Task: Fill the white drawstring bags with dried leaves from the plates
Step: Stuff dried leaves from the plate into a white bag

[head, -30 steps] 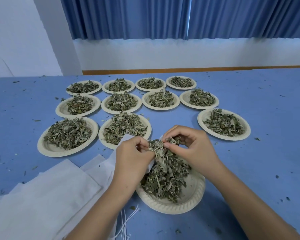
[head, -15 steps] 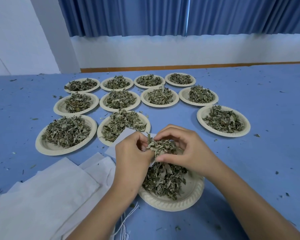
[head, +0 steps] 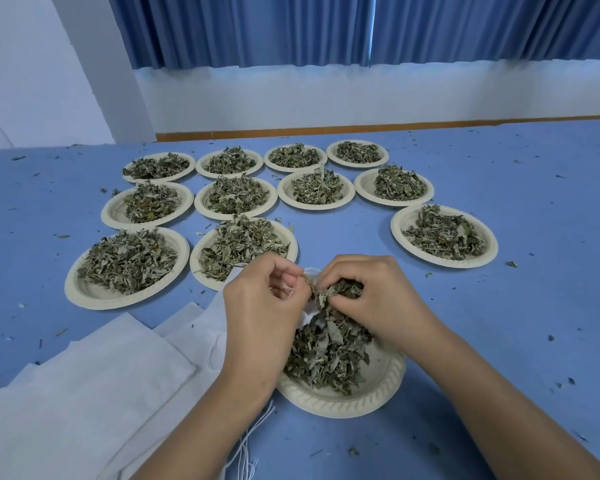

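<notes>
l hand (head: 260, 306): bag (head: 308, 315); r hand (head: 369, 297): leaves (head: 342, 291)

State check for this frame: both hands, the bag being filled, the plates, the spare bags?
left hand: pinches the white bag at its mouth.
right hand: grips dried leaves at that mouth.
white bag: mostly hidden between the hands.
near plate: leaves remain, near side bare.
other plates: heaped with leaves.
spare bags: flat, stacked.

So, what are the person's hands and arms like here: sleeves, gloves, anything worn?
The left hand and right hand are bare: no gloves, rings, watch or bracelet show. The forearms are bare too, with no sleeve in view down to the frame's edge.
</notes>
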Demonstrator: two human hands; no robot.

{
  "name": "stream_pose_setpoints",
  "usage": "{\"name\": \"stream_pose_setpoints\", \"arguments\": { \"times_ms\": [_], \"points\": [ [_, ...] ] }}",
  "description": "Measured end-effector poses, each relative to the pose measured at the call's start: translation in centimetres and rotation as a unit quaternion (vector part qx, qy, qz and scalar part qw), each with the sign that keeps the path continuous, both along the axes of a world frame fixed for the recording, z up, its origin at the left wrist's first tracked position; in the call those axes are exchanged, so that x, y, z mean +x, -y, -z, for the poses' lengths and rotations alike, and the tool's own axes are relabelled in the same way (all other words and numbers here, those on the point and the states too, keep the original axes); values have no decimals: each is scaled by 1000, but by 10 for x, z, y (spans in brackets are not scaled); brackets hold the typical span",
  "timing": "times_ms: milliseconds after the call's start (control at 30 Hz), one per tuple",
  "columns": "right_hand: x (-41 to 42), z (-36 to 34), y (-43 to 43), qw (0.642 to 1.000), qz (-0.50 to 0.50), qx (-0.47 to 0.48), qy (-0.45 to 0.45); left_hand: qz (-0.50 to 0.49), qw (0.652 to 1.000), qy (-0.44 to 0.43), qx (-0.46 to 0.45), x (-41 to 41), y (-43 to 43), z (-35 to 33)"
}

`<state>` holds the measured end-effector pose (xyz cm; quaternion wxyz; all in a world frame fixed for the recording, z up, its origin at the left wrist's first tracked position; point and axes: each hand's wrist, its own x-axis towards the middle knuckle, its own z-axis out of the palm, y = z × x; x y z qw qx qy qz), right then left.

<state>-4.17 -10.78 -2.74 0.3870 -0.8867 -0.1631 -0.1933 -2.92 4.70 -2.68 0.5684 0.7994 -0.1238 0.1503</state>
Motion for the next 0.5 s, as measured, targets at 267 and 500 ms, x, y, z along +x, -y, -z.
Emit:
{"name": "stream_pose_setpoints", "arguments": {
  "times_ms": [267,500],
  "points": [
    [1,3,-1,995,-1,-92,44,12,1000,-5,6,-1,2,3],
    [-2,-2,-2,997,-4,-71,14,22,999,-18,-25,-3,5,5]
  ]
}}
